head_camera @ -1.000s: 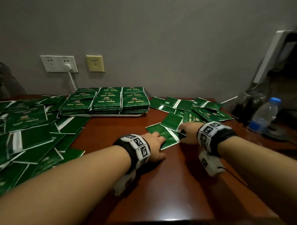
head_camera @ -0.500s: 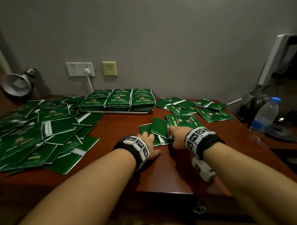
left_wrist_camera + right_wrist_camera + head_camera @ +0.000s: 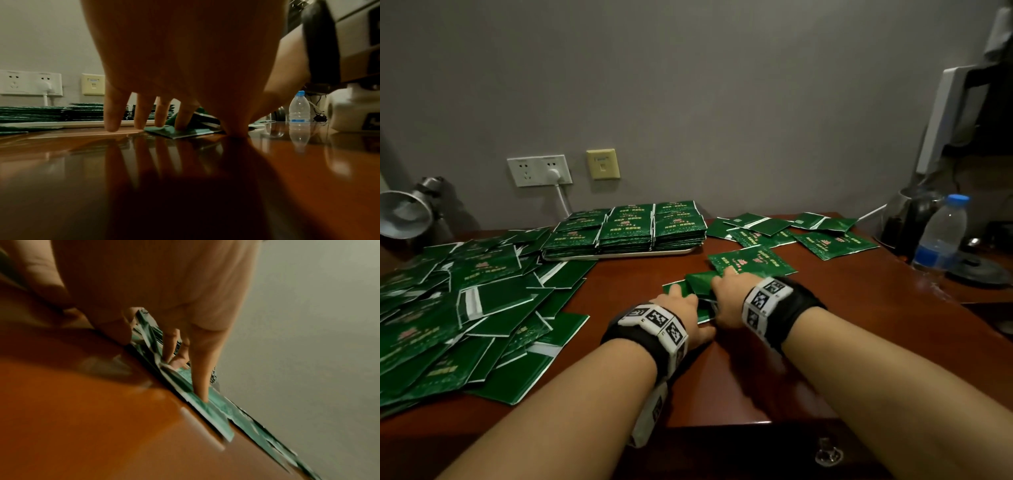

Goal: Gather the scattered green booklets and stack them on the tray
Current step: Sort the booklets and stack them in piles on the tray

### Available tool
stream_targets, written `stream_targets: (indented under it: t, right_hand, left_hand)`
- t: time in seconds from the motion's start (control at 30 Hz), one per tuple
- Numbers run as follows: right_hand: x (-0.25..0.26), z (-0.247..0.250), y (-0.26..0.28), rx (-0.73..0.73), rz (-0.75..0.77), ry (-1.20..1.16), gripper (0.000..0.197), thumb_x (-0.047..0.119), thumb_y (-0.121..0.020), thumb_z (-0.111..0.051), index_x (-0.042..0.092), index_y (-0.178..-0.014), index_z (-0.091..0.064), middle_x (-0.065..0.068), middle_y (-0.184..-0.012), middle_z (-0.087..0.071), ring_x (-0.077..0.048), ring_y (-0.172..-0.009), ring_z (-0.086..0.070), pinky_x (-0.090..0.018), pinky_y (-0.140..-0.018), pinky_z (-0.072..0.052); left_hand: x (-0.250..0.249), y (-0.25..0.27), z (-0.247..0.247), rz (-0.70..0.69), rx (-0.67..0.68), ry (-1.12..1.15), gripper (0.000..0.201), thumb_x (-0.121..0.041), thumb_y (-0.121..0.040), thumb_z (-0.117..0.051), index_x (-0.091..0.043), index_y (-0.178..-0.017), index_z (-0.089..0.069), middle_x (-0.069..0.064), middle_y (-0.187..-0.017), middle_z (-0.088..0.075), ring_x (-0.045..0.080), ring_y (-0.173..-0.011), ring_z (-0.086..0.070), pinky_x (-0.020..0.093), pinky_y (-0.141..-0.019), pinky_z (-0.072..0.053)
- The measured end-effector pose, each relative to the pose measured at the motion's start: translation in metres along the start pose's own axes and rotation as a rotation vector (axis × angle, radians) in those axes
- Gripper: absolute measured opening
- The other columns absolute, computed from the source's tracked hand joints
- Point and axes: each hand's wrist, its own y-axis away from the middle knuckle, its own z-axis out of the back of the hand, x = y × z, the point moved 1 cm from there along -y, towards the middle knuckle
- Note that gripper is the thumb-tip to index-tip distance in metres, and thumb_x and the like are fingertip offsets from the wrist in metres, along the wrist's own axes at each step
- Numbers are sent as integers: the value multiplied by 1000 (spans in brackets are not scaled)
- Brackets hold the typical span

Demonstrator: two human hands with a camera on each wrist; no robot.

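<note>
Dark red desktop (image 3: 825, 342) under our arms carries a loose heap of green booklets (image 3: 465, 308) at left and neat stacks on the tray (image 3: 619, 255) by the wall. Our left hand (image 3: 681, 308) presses spread, straight fingers (image 3: 183, 116) on a small pile (image 3: 698, 284); our right hand (image 3: 729, 294) pinches that pile between thumb and fingers (image 3: 202, 369).

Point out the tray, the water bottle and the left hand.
tray (image 3: 619, 256): head view, bare front rim under the stacks.
water bottle (image 3: 941, 236): head view, clear body.
left hand (image 3: 681, 308): head view, back of the hand.
</note>
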Motion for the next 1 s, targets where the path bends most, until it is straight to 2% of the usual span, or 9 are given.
stream_targets:
  t: [0.17, 0.4, 0.5, 0.57, 0.63, 0.73, 0.83, 0.93, 1.0]
  right_hand:
    - [6, -1, -7, 6, 13, 4, 53, 35, -85, -64, 11, -128, -44, -14, -119, -49, -32, -104, -59, -38, -79, -49]
    - [-3, 9, -6, -10, 66, -26, 48, 44, -83, -60, 15, -120, -52, -12, -113, -57, -31, -98, -62, -36, -78, -51]
    - [-5, 13, -10, 11, 51, -26, 56, 50, -80, -61, 17, -124, -52, -10, -116, -58, -31, -104, -60, -35, -84, -50]
    - [0, 12, -12, 56, 50, -9, 57, 54, -75, -63, 19, -119, -54, -8, -111, -62, -29, -99, -62, -34, -83, -52]
    - [7, 12, -15, 68, 62, -6, 44, 51, -76, -62, 18, -106, -56, -6, -102, -65, -28, -90, -64, -31, -75, -52]
    - [13, 16, -19, 56, 58, 14, 33, 42, -84, -57, 16, -105, -55, -4, -92, -60, -28, -83, -60, -29, -68, -47]
    - [13, 20, -24, 20, 24, 15, 27, 40, -86, -56, 17, -100, -61, -4, -93, -63, -27, -80, -60, -30, -67, -48]
    - [10, 23, -24, -44, -21, -40, 22, 35, -86, -59, 15, -94, -64, -6, -91, -65, -28, -78, -62, -30, -67, -50]
    - [8, 28, -21, -80, -61, -119, 19, 30, -85, -61, 14, -96, -63, -7, -93, -64, -28, -82, -62, -29, -67, -49]
  left_hand:
    - [3, -6, -2, -16, 10, -8, 70, -71, -81, -49, -18, -126, -47, 7, -121, -56, 29, -107, -59, 42, -90, -50]
    - [3, -8, -4, -31, -7, 25, 73, -70, -83, -51, -13, -127, -46, 9, -123, -59, 30, -110, -59, 38, -89, -49]
    - [4, -6, -6, -27, -24, 38, 72, -71, -80, -52, -14, -125, -51, 10, -118, -61, 31, -105, -60, 37, -88, -50]
    - [5, -5, -4, -50, -40, 35, 65, -70, -80, -53, -17, -117, -58, 8, -108, -64, 30, -95, -63, 37, -84, -53]
    - [6, -7, -3, -80, -44, 18, 60, -68, -81, -54, -19, -115, -61, 8, -107, -64, 30, -94, -63, 36, -83, -53]
    - [5, -12, 2, -99, -46, -3, 56, -62, -86, -54, -19, -122, -59, 7, -119, -62, 30, -106, -60, 35, -88, -50]
    - [6, -14, 2, -102, -23, -35, 42, -46, -92, -54, -18, -123, -57, 7, -124, -58, 33, -113, -56, 38, -89, -46]
    - [7, -13, 2, -116, -7, -84, 34, -35, -90, -57, -15, -118, -58, 11, -116, -60, 37, -106, -59, 37, -80, -47]
    - [8, -7, 4, -108, 10, -105, 30, -32, -89, -58, -14, -113, -61, 10, -110, -62, 34, -103, -63, 33, -81, -49]
